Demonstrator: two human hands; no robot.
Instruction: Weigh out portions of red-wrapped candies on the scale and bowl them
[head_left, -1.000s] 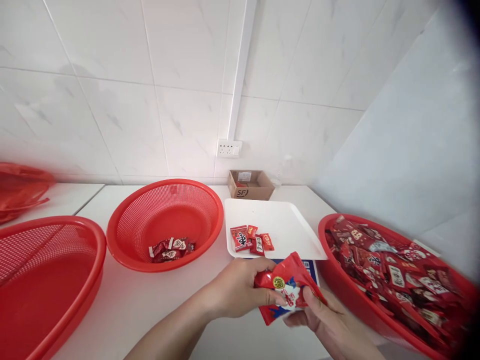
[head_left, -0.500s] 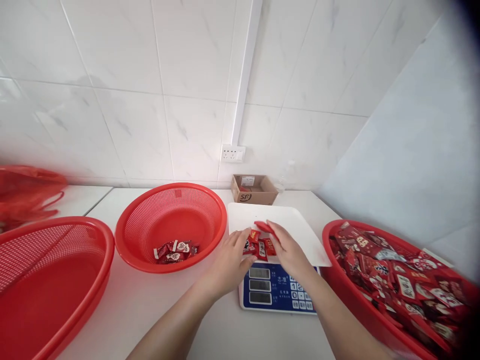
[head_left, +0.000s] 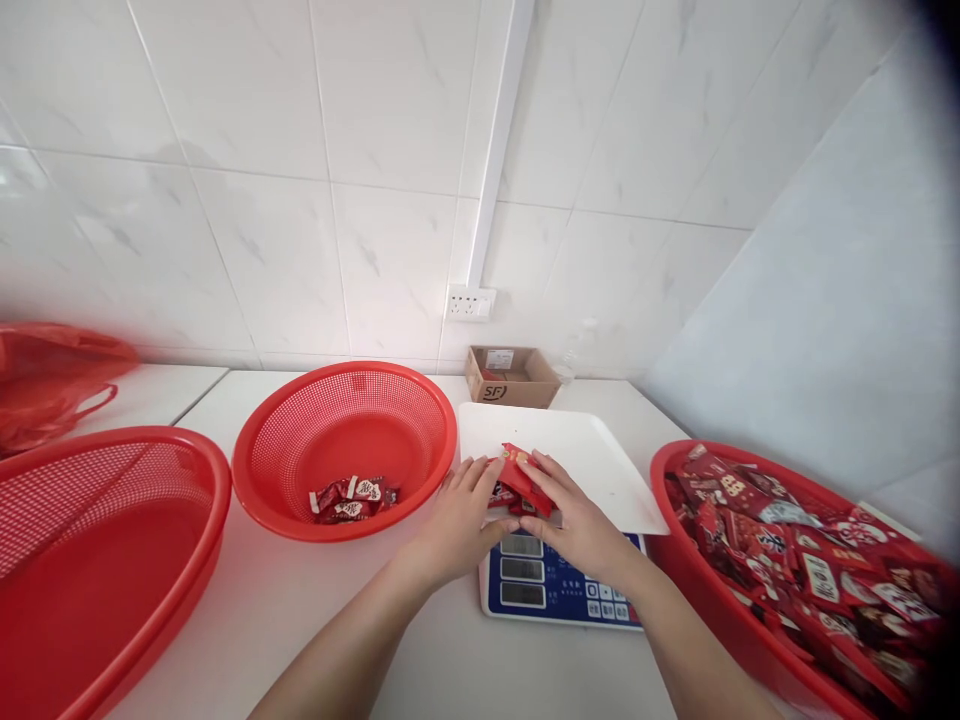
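Note:
A small heap of red wrapped snack packets (head_left: 517, 468) lies at the near part of the white tray (head_left: 596, 465) of a digital scale (head_left: 559, 592). My left hand (head_left: 461, 522) cups the heap from the left, and my right hand (head_left: 581, 525) cups it from the right. Their thumbs almost meet on the near side, above the scale's blue panel. Fingers of both hands rest against the packets, and the undersides of the lower packets are hidden. One packet lies on top, tilted between the fingertips.
On the right stands a red basket (head_left: 660, 480) full of similar packets. A red mesh basket (head_left: 420, 385) with several packets sits left of the scale, with another red basket (head_left: 217, 480) further left. Behind are a cardboard box (head_left: 491, 390), a clear bottle (head_left: 574, 360) and a red plastic bag (head_left: 60, 375).
My right hand has brought its packet down onto the heap and closed in toward my left hand. The thumbs are now nearly together in front of the packets.

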